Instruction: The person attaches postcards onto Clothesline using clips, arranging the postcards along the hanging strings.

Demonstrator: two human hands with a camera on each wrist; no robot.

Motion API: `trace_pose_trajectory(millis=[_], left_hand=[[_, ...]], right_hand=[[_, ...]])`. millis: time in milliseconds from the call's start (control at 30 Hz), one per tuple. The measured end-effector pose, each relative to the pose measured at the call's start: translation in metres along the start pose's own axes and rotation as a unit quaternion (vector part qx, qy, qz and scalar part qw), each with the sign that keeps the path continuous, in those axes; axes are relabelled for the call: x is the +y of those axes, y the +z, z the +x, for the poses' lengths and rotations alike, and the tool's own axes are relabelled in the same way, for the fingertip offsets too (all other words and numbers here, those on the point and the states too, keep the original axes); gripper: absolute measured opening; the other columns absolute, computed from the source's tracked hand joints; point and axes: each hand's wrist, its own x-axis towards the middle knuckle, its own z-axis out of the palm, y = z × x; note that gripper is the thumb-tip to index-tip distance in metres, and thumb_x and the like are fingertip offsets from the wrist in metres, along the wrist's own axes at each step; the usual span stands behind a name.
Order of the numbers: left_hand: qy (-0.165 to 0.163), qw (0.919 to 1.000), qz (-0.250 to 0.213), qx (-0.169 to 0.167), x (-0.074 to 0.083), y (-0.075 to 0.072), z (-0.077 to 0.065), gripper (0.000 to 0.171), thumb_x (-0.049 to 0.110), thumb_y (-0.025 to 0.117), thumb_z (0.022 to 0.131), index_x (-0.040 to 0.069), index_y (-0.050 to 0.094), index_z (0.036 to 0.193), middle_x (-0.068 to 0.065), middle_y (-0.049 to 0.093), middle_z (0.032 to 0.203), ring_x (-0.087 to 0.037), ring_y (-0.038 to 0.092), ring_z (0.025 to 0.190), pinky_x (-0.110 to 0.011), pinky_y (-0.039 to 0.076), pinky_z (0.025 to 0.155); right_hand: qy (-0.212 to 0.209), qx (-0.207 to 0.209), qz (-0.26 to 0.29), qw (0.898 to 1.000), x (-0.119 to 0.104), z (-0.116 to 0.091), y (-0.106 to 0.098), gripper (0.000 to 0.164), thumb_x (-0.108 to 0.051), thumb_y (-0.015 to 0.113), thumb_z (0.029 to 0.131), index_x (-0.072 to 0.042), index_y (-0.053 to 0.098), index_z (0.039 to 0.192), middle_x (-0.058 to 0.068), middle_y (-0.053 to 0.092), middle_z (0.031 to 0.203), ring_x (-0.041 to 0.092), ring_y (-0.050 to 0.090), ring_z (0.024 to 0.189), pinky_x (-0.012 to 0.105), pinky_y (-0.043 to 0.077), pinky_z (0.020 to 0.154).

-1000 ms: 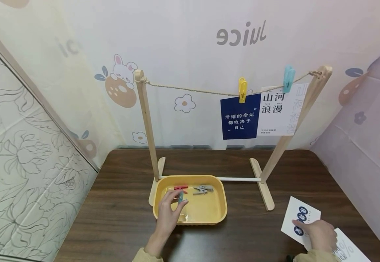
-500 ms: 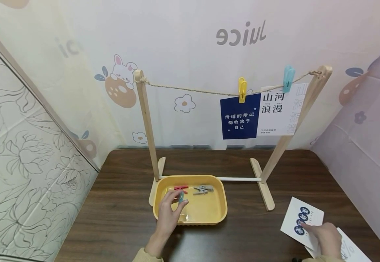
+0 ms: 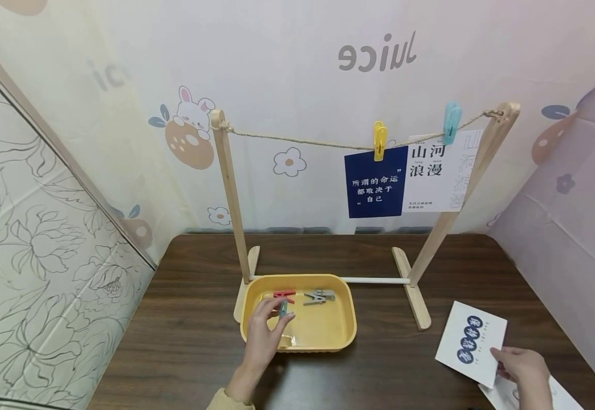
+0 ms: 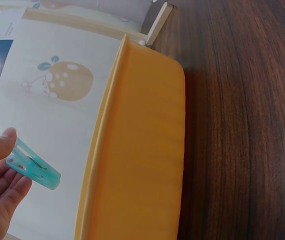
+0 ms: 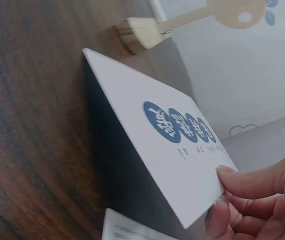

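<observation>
My left hand (image 3: 264,333) pinches a teal clothespin (image 4: 35,165) by its handle end, above the yellow tray (image 3: 323,336). At the right, my right hand (image 3: 523,367) pinches the edge of a white card (image 3: 472,341) printed with dark blue circles. In the right wrist view that card is tilted, with its near side raised off the table and the thumb on its printed face. Another white card (image 3: 559,396) lies partly under the right hand. Inside the tray rest a red clothespin (image 3: 284,294) and grey clothespins (image 3: 320,296).
A wooden stand (image 3: 232,193) holds a twine line (image 3: 297,140) across the back. From it hang a navy card (image 3: 376,188) under a yellow clothespin (image 3: 379,140) and a white card (image 3: 433,182) under a light blue clothespin (image 3: 451,122). Patterned cloth backs the table.
My right hand has shifted right, from lying over the card's face to gripping its right edge, and the card has turned slightly. The left hand stays in place with the clothespin.
</observation>
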Motion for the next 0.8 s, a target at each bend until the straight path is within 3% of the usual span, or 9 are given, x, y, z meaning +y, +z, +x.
trace_pose_trajectory(millis=[133, 300, 367, 633, 800], left_hand=[[0.005, 1.0000, -0.004, -0.006, 0.001, -0.002, 0.001, 0.026, 0.002, 0.072, 0.071, 0.007, 0.064, 0.095, -0.004, 0.059, 0.089, -0.017, 0.057, 0.082, -0.028, 0.051, 0.069], [0.026, 0.9996, -0.005, -0.010, 0.003, -0.004, 0.004, 0.027, 0.002, 0.071, 0.072, 0.003, 0.063, 0.098, -0.006, 0.058, 0.089, -0.018, 0.057, 0.081, -0.030, 0.051, 0.068], [0.029, 0.9995, -0.006, -0.010, 0.003, -0.005, 0.005, 0.028, 0.002, 0.071, 0.072, 0.002, 0.062, 0.098, -0.006, 0.058, 0.088, -0.019, 0.057, 0.081, -0.030, 0.051, 0.068], [0.025, 0.9994, -0.016, -0.015, 0.007, -0.006, 0.009, 0.029, 0.001, 0.071, 0.071, 0.003, 0.063, 0.099, -0.004, 0.058, 0.089, -0.017, 0.057, 0.083, -0.029, 0.051, 0.070], [0.038, 0.9990, -0.017, -0.015, 0.009, -0.007, 0.011, 0.029, 0.000, 0.071, 0.071, 0.004, 0.063, 0.098, -0.004, 0.057, 0.089, -0.017, 0.057, 0.083, -0.028, 0.050, 0.070]], right_hand=[[-0.022, 0.001, 0.053, 0.998, 0.002, 0.006, -0.002, 0.038, -0.005, 0.057, 0.083, 0.022, 0.044, 0.107, 0.008, 0.053, 0.057, 0.016, 0.052, 0.049, 0.029, 0.049, 0.050], [-0.032, 0.016, 0.045, 0.998, 0.012, 0.023, -0.003, 0.044, -0.015, 0.064, 0.081, 0.017, 0.049, 0.108, 0.004, 0.055, 0.059, 0.016, 0.056, 0.051, 0.037, 0.050, 0.052], [-0.043, 0.015, 0.045, 0.998, 0.009, 0.021, -0.005, 0.049, -0.019, 0.066, 0.080, 0.016, 0.049, 0.110, 0.004, 0.056, 0.061, 0.016, 0.056, 0.053, 0.037, 0.049, 0.053], [-0.108, 0.008, 0.055, 0.993, -0.038, -0.046, -0.016, 0.048, -0.015, 0.057, 0.086, 0.018, 0.041, 0.117, -0.004, 0.055, 0.063, 0.006, 0.054, 0.051, 0.022, 0.046, 0.049], [-0.141, 0.027, 0.062, 0.988, -0.047, -0.057, -0.010, 0.043, -0.012, 0.058, 0.085, 0.017, 0.045, 0.113, -0.004, 0.056, 0.064, 0.006, 0.054, 0.052, 0.021, 0.048, 0.050]])
